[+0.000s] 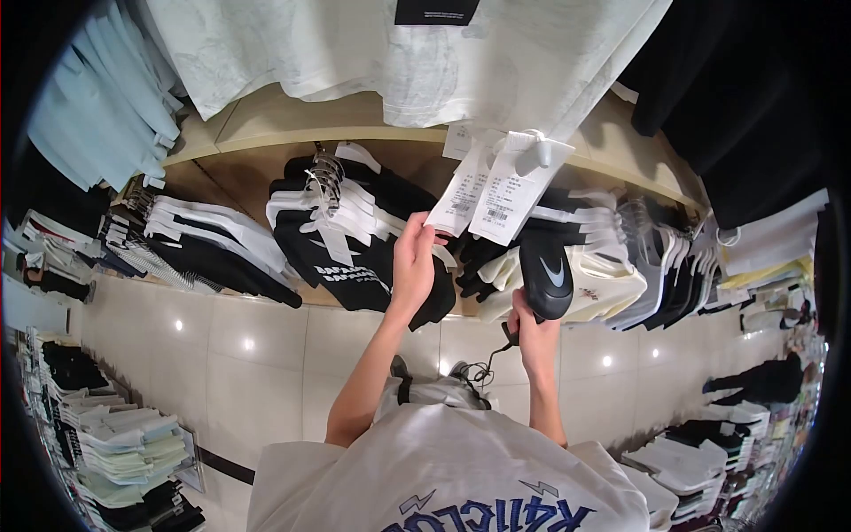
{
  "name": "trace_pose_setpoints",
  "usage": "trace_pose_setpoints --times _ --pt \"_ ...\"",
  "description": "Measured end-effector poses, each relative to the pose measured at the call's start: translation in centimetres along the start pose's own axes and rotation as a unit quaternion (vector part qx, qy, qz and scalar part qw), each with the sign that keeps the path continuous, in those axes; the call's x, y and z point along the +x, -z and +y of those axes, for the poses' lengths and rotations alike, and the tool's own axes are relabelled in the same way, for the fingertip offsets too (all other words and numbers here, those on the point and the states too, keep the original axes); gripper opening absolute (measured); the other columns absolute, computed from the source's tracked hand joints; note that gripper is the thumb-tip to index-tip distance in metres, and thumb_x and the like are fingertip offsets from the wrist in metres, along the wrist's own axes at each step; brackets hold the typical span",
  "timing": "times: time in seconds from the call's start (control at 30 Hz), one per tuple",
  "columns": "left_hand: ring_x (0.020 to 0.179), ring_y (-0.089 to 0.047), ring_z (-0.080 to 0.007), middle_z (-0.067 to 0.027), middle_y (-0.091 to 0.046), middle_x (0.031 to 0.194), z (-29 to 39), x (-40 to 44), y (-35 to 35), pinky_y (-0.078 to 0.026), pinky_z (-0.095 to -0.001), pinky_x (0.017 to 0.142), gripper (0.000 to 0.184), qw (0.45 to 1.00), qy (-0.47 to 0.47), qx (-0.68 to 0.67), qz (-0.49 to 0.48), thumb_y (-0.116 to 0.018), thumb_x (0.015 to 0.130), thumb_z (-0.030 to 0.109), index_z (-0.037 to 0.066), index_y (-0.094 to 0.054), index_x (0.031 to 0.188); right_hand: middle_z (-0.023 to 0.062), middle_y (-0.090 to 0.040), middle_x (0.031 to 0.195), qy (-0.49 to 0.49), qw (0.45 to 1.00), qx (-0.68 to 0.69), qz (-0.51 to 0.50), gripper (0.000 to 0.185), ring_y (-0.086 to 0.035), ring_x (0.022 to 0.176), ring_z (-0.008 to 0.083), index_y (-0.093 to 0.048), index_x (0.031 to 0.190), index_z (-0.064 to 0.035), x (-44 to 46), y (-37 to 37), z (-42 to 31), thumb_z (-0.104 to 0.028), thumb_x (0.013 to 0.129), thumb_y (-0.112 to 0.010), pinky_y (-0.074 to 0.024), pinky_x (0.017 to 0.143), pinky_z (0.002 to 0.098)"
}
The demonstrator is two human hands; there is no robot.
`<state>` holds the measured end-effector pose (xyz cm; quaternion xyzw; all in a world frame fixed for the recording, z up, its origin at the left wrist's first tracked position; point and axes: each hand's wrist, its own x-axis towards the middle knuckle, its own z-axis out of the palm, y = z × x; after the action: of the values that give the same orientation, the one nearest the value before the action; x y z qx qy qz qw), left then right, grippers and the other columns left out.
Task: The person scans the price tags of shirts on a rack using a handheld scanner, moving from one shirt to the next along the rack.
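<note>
My left hand (415, 266) is closed, pinching the lower edge of a white price tag (463, 191) printed with text and a barcode. Beside it hangs a second white tag (510, 197), its barcode facing me, on a white loop. Both hang below a pale patterned shirt (355, 53) at the top of the view. In my right hand (532, 332) is a black barcode scanner (547, 277) with a grey swoosh-like mark, its head just below the second tag. A black cable (483, 368) trails from its handle area toward my waist.
A wooden shelf edge (292, 137) curves behind the tags. Under it hang black and white garments (341, 266) and a cream top (603, 288) on hangers. Folded clothes (124, 434) are stacked at lower left. A person in dark clothing (767, 381) is at the far right.
</note>
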<state>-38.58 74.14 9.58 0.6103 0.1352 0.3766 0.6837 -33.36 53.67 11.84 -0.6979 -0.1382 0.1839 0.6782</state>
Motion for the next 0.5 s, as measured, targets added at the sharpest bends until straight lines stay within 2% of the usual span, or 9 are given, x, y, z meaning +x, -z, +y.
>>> trace_pose_setpoints --times 0.13,0.27,0.37,0.4,0.5 --pt "0.107 -0.060 -0.0180 -0.0106 -0.064 0.116 0.5 0.7 0.9 -0.046 -0.0307 0.092 0.030 0.998 -0.023 0.057 0.010 -0.039 0.106 0.017 -0.001 -0.057 0.123 0.0011 -0.051 0.062 -0.007 1.000 0.007 0.020 0.009 -0.046 0.051 0.0093 -0.057 0.098 -0.0015 -0.5 -0.7 0.2 -0.009 0.095 -0.062 -0.0352 0.049 0.0254" --pt "0.105 -0.059 -0.0172 -0.0088 -0.063 0.112 2.5 -0.1 0.1 -0.044 -0.0290 0.093 0.020 0.978 -0.086 0.153 0.114 -0.047 0.104 0.012 0.000 -0.057 0.117 0.0013 -0.051 0.062 -0.005 0.999 0.019 0.034 0.009 -0.046 0.051 0.0095 -0.057 0.098 -0.0012 -0.7 -0.6 -0.1 -0.008 0.095 -0.062 -0.0351 0.049 0.0256" --pt "0.089 -0.058 -0.0142 -0.0087 -0.061 0.099 4.3 -1.2 -1.9 -0.046 -0.0256 0.081 0.015 0.973 -0.183 0.123 0.069 -0.047 0.102 0.004 -0.004 -0.059 0.106 0.0009 -0.051 0.062 -0.003 0.999 0.028 0.042 0.009 -0.046 0.051 0.0093 -0.057 0.097 -0.0017 -0.3 0.3 -0.2 -0.009 0.095 -0.062 -0.0350 0.049 0.0255" --pt "0.079 -0.057 -0.0123 -0.0082 -0.060 0.092 5.2 -1.5 -2.8 -0.047 -0.0250 0.074 0.016 0.974 -0.187 0.121 0.036 -0.046 0.101 0.002 -0.004 -0.060 0.100 0.0006 -0.051 0.062 -0.006 0.999 0.019 0.038 0.009 -0.046 0.051 0.0091 -0.058 0.096 -0.0019 0.0 0.7 -0.2 -0.009 0.095 -0.063 -0.0350 0.049 0.0255" --pt "0.074 -0.059 -0.0104 -0.0059 -0.064 0.082 6.4 -1.6 -6.4 -0.047 -0.0253 0.068 0.022 0.972 -0.194 0.114 -0.061 -0.046 0.102 0.004 -0.005 -0.064 0.110 -0.0011 -0.051 0.060 -0.001 0.999 0.028 0.035 0.011 -0.046 0.050 0.0074 -0.058 0.092 -0.0035 1.5 2.4 0.1 -0.012 0.094 -0.066 -0.0342 0.048 0.0245"
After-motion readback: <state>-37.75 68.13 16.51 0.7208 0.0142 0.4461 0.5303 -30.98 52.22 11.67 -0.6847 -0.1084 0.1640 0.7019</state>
